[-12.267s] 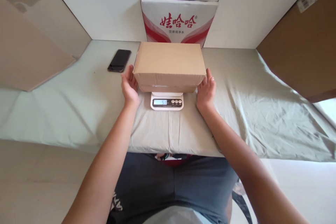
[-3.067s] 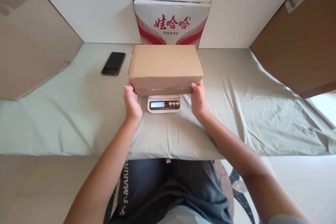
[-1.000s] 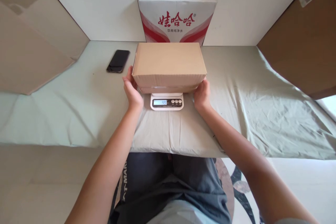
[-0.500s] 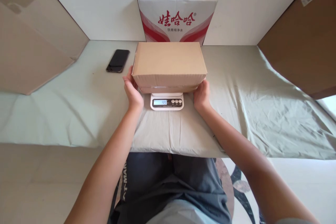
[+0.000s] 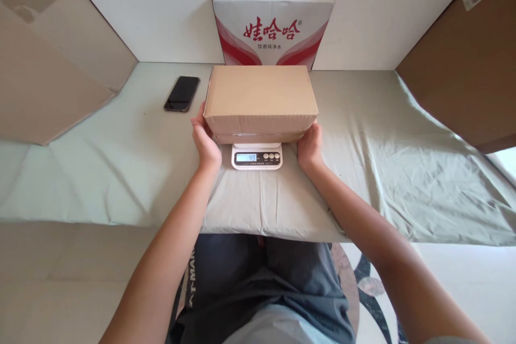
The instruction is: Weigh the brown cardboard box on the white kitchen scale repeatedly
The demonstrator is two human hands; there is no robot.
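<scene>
A closed brown cardboard box (image 5: pixel 260 94) is on top of a small white digital scale (image 5: pixel 257 165), whose lit display appears to read 49. My left hand (image 5: pixel 205 137) is at the box's left side, thumb toward me, some fingers hidden behind the side wall. On the opposite side my right hand (image 5: pixel 310 145) is against the lower right corner, its fingers mostly hidden by the box. Between them the two hands clasp the box. Only the front of the scale, with its display and buttons, shows below the box.
A black smartphone (image 5: pixel 182 93) lies left of the box on the pale green cloth (image 5: pixel 121 172). Behind stands a white and red carton (image 5: pixel 274 21) against white panels. Large cardboard boxes flank the left (image 5: pixel 60 64) and right (image 5: pixel 463 64). The cloth's front edge is near my legs.
</scene>
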